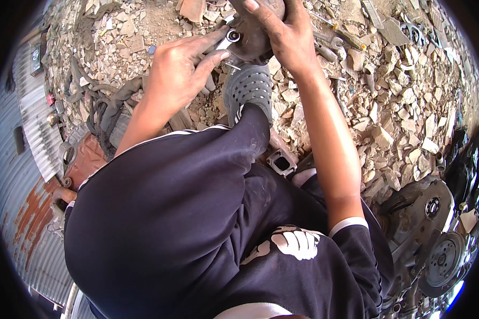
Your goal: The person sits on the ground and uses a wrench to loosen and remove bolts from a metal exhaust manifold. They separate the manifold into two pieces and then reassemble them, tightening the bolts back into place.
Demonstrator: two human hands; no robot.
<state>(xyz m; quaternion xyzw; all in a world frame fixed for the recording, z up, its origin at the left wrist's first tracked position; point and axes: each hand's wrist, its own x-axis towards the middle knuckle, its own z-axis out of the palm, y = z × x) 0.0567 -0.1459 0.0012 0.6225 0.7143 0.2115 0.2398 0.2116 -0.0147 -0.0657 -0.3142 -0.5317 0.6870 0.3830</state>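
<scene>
My left hand point(176, 74) is closed on a ring wrench point(225, 43), pinched between thumb and fingers. The ring end of the wrench sits over a bolt on a dark, rounded metal part point(250, 47) at the top of the view. My right hand point(292, 40) grips that metal part from its right side, the thumb lying across its top. The upper end of the part runs out of the picture. Just below the part is my grey clog point(248, 87) with holes in it. A thin metal rod point(232, 66) shows beneath my left thumb.
Broken stone and tile pieces point(388, 135) cover the ground. Loose tools, including an open-ended wrench point(335, 43), lie right of my right hand. A flanged metal pipe point(282, 162) lies near my legs. Engine parts with a pulley point(443, 259) stand lower right; corrugated sheeting point(16, 175) is at left.
</scene>
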